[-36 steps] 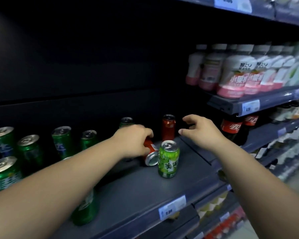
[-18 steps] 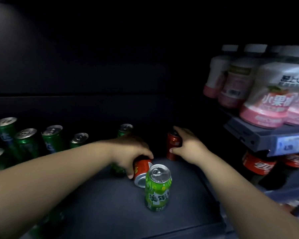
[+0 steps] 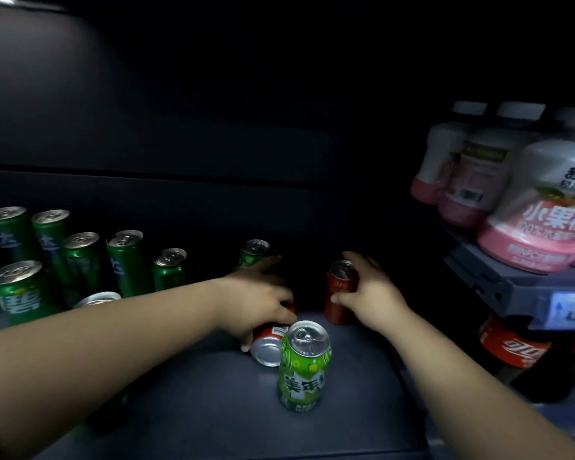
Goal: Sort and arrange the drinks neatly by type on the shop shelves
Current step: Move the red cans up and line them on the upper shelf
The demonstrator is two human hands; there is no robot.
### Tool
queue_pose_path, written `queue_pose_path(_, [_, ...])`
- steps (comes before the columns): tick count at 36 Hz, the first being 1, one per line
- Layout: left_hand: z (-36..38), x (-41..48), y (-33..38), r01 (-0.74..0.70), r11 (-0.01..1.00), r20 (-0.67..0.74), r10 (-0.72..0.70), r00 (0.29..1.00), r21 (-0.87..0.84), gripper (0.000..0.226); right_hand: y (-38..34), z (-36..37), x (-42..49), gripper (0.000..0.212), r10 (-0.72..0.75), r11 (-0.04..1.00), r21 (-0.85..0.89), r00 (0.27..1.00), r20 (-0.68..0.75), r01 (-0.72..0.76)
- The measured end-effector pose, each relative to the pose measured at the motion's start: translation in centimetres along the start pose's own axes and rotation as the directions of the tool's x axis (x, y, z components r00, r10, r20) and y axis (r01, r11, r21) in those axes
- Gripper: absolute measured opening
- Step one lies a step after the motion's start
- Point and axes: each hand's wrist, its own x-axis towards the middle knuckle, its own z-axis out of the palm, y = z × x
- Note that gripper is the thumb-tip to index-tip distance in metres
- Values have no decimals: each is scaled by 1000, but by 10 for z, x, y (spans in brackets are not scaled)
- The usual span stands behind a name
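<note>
So both hands are reaching deep into the dark shelf [image 3: 213, 410]. The left hand [image 3: 256, 300] is clamped down over a red can lying on its side [image 3: 269, 343], silver bottom pointing out toward the front edge. The right hand [image 3: 372, 300] is wrapped around an upright red can [image 3: 341, 293] further back, thumb on the front of it and fingers round the far side. The two hands are apart, with a dark gap between them.

Right in front of the tipped can, touching or just about, a light green can [image 3: 304, 366] stands upright near the middle of the shelf. Behind the left hand one green can [image 3: 254, 252] stands alone near the back wall.

Over toward the left end there's a loose bunch of green cans [image 3: 80, 257], not in straight rows, and a silver can top [image 3: 97, 298] peeks out behind the left forearm.

The shelf floor is bare from the light green can out to the front edge, and between the two forearms.

Off the right end, a higher shelf carries pink and white bottles [image 3: 538, 214], with a blurred price tag [image 3: 571, 312] on its lip. Below that, red-labelled cola bottles [image 3: 515, 346].
</note>
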Motion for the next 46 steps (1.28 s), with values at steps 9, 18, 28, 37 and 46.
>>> queue_pose_path(9, [13, -27, 1, -73, 994, -147, 85, 986, 87, 79, -12, -6, -21, 97, -48, 997, 64, 999, 24, 46])
queue_pose_path(18, [9, -70, 2, -6, 991, -311, -37, 950, -134, 74, -42, -30, -28, 93, -118, 982, 139, 991, -65, 126])
queue_pose_path(28, [-43, -141, 5, 54, 756, -487, -473, 734, -653, 65, -126, -72, -75, 86, -225, 921, 279, 956, -186, 271])
queue_pose_path(37, [-85, -228, 16, -111, 392, -377, -709, 596, -913, 55, -212, -78, -149, 78, -299, 864, 336, 919, -257, 375])
queue_pose_path(46, [-114, -316, 37, -322, 292, -431, -700, 569, -901, 58, -293, -79, -210, 73, -340, 827, 347, 885, -318, 443])
